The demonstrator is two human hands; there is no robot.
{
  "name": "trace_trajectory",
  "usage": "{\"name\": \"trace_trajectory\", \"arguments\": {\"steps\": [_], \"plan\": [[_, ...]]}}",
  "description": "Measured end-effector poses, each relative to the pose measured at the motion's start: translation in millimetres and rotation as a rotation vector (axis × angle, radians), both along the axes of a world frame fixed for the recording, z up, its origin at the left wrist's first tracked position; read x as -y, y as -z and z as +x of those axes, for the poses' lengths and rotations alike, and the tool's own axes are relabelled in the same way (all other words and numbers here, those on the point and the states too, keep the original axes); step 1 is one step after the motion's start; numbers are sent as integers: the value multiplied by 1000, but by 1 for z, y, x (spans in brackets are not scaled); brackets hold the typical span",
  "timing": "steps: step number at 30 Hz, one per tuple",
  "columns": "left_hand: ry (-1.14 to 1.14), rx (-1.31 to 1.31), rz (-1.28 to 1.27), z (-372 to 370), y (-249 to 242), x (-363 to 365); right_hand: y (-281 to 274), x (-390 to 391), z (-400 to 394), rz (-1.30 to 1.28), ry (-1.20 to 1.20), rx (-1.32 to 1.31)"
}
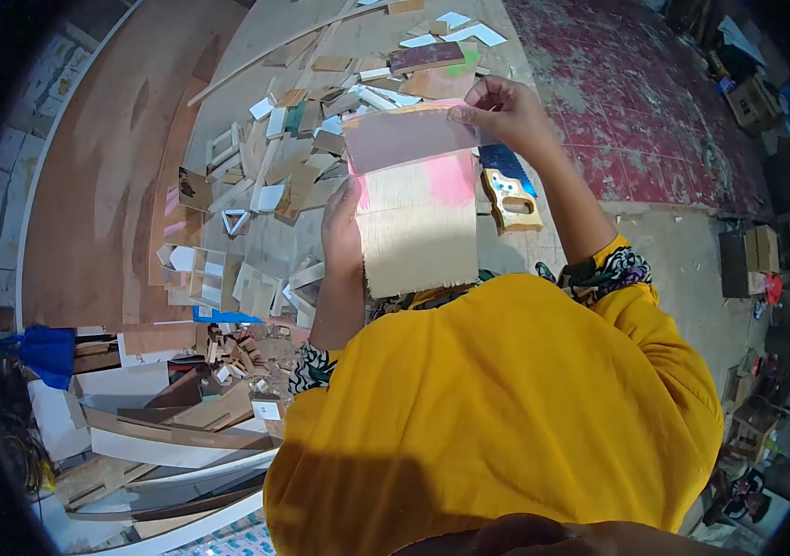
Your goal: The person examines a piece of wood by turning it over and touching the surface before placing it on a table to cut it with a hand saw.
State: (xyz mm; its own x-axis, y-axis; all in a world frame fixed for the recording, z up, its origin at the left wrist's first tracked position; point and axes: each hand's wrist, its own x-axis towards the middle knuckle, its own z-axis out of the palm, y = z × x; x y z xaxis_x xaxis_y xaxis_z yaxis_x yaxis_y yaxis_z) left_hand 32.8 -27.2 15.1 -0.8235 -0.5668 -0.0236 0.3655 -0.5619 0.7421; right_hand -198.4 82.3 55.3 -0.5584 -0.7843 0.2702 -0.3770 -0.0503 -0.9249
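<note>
In front of my chest is a thin wooden panel [418,246], cream-coloured with pink paint toward its upper part and a ragged lower edge. My left hand [343,227] is closed on the panel's left edge. Across its top lies a flat greyish-mauve strip [409,139] with a pink and tan upper edge. My right hand [506,107] pinches the strip's upper right corner between thumb and fingers. Just right of the panel, a handsaw [511,204] with a pale yellow handle and blue blade rests on the worktable.
Scattered wood offcuts [298,181] and white pieces cover the worktable [270,60] beyond and left of the panel. A large brown board [108,185] stretches along the left. Below it are stacked planks [182,431] and a blue cloth [48,352]. Red flooring [617,111] lies at far right.
</note>
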Motion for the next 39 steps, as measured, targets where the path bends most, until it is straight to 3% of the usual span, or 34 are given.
{"name": "trace_trajectory", "arguments": {"steps": [6,11,22,29,39], "plan": [[-112,70,-195,1,-2,-6,12,5,11,-25,142,-252],[-185,120,-320,5,-11,-14,31,10,14,-166,66,37],[-269,44,-493,-1,-13,-30,24,6,35,-215,159,2],[-234,71,-453,0,-5,-17,20,3,40,-232,172,4],[-379,53,-302,-2,-6,-15,21,6,46,-334,84,-5]]}}
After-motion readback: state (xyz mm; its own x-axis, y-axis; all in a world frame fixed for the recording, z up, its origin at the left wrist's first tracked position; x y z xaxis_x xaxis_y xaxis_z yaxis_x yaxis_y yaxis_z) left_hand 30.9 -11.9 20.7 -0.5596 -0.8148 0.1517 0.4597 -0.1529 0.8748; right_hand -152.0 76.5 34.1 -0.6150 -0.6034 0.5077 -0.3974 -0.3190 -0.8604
